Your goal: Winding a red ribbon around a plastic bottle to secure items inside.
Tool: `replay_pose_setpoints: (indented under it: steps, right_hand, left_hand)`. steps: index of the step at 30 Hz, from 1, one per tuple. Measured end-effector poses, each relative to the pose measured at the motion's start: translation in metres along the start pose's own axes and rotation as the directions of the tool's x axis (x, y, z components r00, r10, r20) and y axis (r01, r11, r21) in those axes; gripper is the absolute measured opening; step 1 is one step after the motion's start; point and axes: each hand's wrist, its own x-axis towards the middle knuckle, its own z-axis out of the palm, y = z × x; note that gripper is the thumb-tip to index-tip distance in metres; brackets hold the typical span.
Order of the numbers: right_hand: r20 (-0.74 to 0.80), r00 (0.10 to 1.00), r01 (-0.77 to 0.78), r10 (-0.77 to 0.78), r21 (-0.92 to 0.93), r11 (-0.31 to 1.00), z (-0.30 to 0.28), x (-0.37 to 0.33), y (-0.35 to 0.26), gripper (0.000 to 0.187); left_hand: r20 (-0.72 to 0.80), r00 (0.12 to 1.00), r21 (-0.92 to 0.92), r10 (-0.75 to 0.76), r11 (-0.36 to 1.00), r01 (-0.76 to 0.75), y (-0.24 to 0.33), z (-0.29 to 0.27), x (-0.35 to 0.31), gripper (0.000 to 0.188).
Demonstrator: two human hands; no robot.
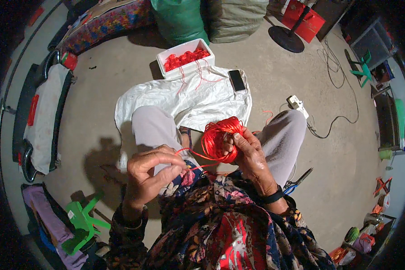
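My right hand (253, 155) grips a thick coil of shiny red cord (215, 137) above my lap, thumb on top and fingers curled into its loops. From the coil, strands of the same cord run left to my left hand (154, 173), whose thumb and forefinger close on them. The coil hangs between my knees, over the edge of a white woven sheet (153, 96) spread on the floor. Beyond it stands a white foam box (189, 74) filled with red cord bundles, a few loose ends trailing over its near side.
A black phone (237, 81) lies on the sheet. To the right are a white power strip (298, 106) with cables and blue-handled scissors (298, 182) beside my hip. Green and beige sacks (180, 22) stand behind the box. A green stool (83, 220) is at lower left.
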Motion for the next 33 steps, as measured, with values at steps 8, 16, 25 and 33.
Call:
replay_pose_setpoints:
  steps: [8, 16, 25, 33]
  right_hand:
    - [0.002, 1.000, -0.007, 0.007, -0.024, 1.000, 0.003, -0.002, -0.003, 0.019]
    - [0.064, 0.997, -0.029, 0.033, -0.061, 0.998, 0.006, -0.004, -0.006, 0.019]
    - [0.081, 0.996, -0.034, 0.042, -0.099, 0.995, 0.007, -0.006, -0.011, 0.019]
    - [0.058, 0.995, -0.082, 0.086, -0.073, 0.994, 0.005, -0.005, -0.004, 0.022]
  left_hand:
    - [0.144, 0.984, 0.000, -0.101, 0.995, 0.102, 0.009, 0.014, 0.002, 0.021]
    - [0.789, 0.585, -0.130, -0.188, 0.880, 0.458, 0.013, 0.006, 0.041, 0.022]
    - [0.746, 0.624, -0.348, -0.230, 0.664, 0.661, -0.003, 0.000, 0.052, 0.021]
    - [0.605, 0.710, -0.330, -0.360, 0.698, 0.635, -0.019, 0.006, 0.051, 0.018]
